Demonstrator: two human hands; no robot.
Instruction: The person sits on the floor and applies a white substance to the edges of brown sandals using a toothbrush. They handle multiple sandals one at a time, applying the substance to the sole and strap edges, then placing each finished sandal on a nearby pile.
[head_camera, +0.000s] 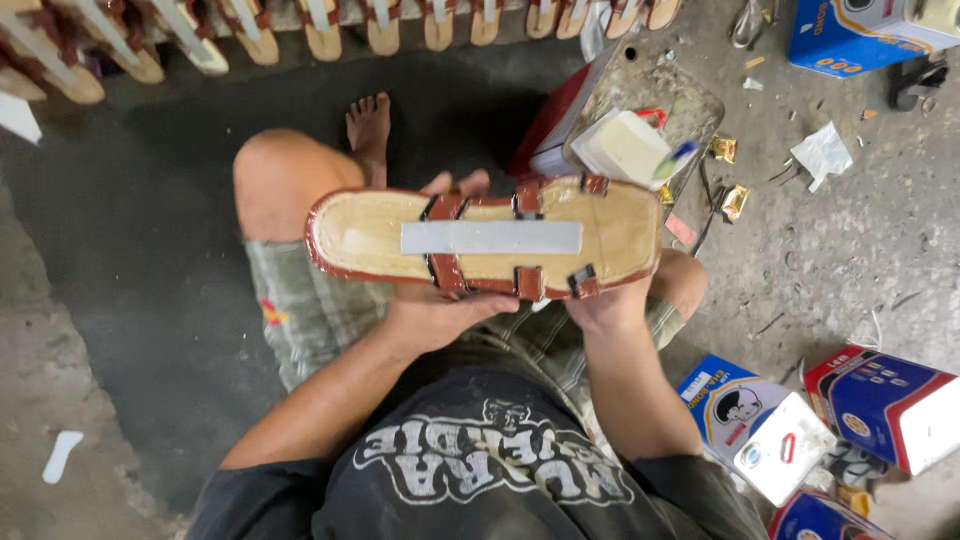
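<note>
Your left hand (440, 310) cups brown sandal (485, 238) from beneath mid-sole; right hand (605, 300) grips toe end. Sandal held flat over lap, insole up, so grey strip (490, 237) and straps (445, 245) face you.

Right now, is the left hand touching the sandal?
Touching. The head view shows the left hand cupped under the brown sandal, fingertips curling over its far edge, with no gap between them. The right hand grips the other end.
</note>
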